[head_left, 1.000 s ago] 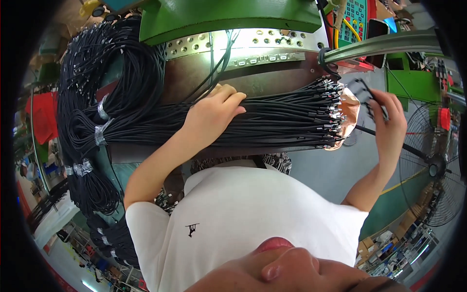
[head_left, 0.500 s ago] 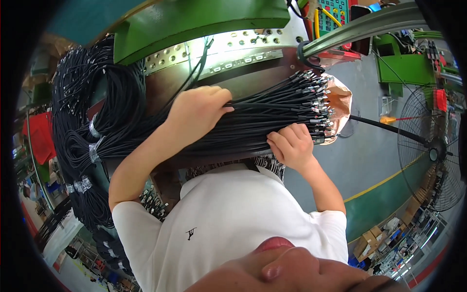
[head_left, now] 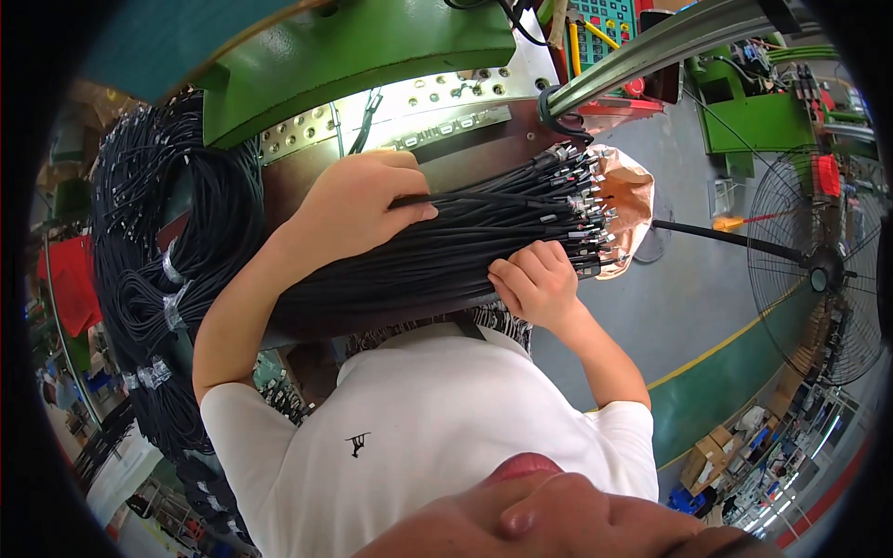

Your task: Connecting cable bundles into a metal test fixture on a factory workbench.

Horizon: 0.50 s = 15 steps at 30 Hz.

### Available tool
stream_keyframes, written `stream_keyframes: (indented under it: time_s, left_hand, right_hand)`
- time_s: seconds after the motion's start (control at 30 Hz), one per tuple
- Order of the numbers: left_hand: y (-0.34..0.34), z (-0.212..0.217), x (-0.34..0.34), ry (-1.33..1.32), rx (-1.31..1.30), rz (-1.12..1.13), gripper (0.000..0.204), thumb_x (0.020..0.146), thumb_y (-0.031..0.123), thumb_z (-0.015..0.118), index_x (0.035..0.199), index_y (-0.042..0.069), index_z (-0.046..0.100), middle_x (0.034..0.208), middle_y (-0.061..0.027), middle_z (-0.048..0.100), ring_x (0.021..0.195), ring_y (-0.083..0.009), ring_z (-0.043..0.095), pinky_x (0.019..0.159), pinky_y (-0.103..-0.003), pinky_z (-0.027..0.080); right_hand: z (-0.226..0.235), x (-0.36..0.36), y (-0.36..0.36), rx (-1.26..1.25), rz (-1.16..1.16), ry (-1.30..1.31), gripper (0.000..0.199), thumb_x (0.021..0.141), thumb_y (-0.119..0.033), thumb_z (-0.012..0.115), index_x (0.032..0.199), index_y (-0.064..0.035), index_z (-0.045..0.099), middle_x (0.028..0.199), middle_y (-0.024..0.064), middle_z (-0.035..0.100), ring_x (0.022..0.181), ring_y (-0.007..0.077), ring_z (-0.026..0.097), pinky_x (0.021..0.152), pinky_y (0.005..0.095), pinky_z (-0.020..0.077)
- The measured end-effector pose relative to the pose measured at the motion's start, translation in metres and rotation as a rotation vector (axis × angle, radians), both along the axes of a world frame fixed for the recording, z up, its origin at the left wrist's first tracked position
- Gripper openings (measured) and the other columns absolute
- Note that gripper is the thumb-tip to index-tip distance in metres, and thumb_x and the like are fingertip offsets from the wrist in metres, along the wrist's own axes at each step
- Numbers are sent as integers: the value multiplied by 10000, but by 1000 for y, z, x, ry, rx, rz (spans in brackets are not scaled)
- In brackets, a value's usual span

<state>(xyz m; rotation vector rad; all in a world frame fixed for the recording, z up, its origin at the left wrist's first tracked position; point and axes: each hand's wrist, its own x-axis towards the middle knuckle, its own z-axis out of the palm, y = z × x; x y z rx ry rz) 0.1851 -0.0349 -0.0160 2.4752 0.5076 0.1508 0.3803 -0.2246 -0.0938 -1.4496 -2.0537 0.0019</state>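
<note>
This is a factory workshop: a green-painted machine (head_left: 363, 51) rises behind a perforated metal plate (head_left: 409, 102), near a push-button control panel (head_left: 609, 20). Massed black cables (head_left: 446, 253) with metal connectors, a caged industrial fan (head_left: 823, 268), cardboard boxes (head_left: 712, 456) and a yellow floor line (head_left: 716, 350) also show it.

Cable bundle (head_left: 400, 270): numerous slim black cables, roughly parallel; laid lengthwise from left to right across the brown worktop (head_left: 498, 144); silvery connectors (head_left: 581, 203) clustered at the right end, their tips unevenly staggered.
</note>
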Motion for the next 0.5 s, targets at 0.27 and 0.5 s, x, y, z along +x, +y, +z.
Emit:
stream_keyframes:
  time_s: [0.27,0.5]
  left_hand:
    - [-28,0,74,75,-1222,17,267,917,237,531,768,21,583,666,-18,590,499,-75,479,467,-231,382]
    - [-97,-16,30,-336,-1093,454,192,906,179,570,798,25,609,600,14,560,493,-48,425,465,-224,349]
  right_hand:
    - [6,7,-2,-81,28,186,165,730,-153,680,850,-75,596,711,19,525,629,191,499,604,300,395]
    - [69,-15,52,-372,-133,1576,468,956,-366,503,1125,67,556,969,116,642,793,147,592,658,259,478]
